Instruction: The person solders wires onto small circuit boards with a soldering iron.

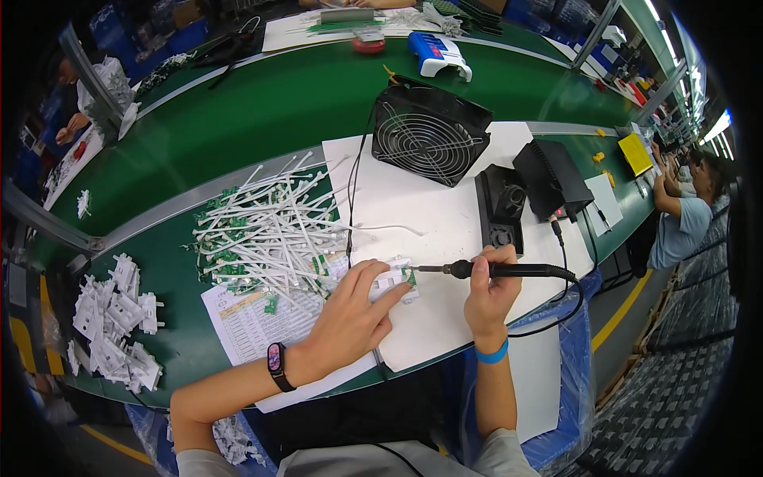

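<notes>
My right hand (pixel 489 299) grips a black soldering iron (pixel 517 271) whose metal tip points left. The tip meets a small green circuit board (pixel 411 278) at the right end of a white plastic housing (pixel 389 281). My left hand (pixel 350 314) holds this housing on the white board (pixel 429 334), its fingers partly covering it. From the work area, a white cable (pixel 397 229) runs to the right. Left of my left hand lies a large heap of white cables (pixel 270 226) with small green circuit boards at their ends.
Loose white plastic housings (pixel 119 318) are piled at the left. A black fan (pixel 433 135) stands beyond my hands, with a soldering iron stand (pixel 501 211) and a black power box (pixel 552 179) to its right. A printed sheet (pixel 246 326) lies under the cables. Other people sit along the bench.
</notes>
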A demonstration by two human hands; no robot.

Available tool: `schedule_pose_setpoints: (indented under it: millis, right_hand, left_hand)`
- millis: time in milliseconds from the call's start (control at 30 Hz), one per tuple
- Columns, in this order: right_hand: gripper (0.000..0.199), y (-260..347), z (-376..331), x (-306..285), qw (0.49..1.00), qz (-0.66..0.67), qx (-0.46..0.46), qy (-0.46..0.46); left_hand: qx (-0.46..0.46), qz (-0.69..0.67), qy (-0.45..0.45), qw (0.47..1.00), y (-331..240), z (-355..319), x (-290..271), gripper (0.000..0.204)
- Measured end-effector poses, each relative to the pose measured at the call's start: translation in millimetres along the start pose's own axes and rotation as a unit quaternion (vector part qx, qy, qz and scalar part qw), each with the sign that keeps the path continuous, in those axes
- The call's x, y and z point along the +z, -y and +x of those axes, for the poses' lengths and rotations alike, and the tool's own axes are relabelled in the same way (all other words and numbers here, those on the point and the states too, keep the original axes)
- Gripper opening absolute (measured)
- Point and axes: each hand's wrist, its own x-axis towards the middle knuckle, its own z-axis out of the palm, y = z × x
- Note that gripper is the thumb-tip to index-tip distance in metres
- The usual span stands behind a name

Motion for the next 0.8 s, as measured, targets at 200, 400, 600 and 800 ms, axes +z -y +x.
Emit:
schedule_pose_setpoints:
  millis: [200,400,600,800]
  right_hand:
    - [0.013,-1.6,-1.5,1.7,0.993,-0.012,-0.063,-0.101]
    - [0.014,-4.1,-8.0,-2.9,0.983,-0.008,-0.133,-0.123]
    - [0.014,-10.0,-8.8,-10.1,0.980,-0.045,-0.179,-0.069]
    - [0.015,1.3,2.7,-5.5,0.981,-0.019,-0.193,-0.024]
  left_hand:
    - [-0.002,-0.007,0.003,1.000,-0.1,-0.4,0.0,0.052]
    - [0.000,-0.003,0.035,0.999,4.3,4.1,-9.2,0.052]
    - [0.031,-0.008,0.068,0.997,7.6,16.3,-15.4,0.051]
    - [-0.016,-0.023,0.067,0.997,3.5,16.6,-18.3,0.052]
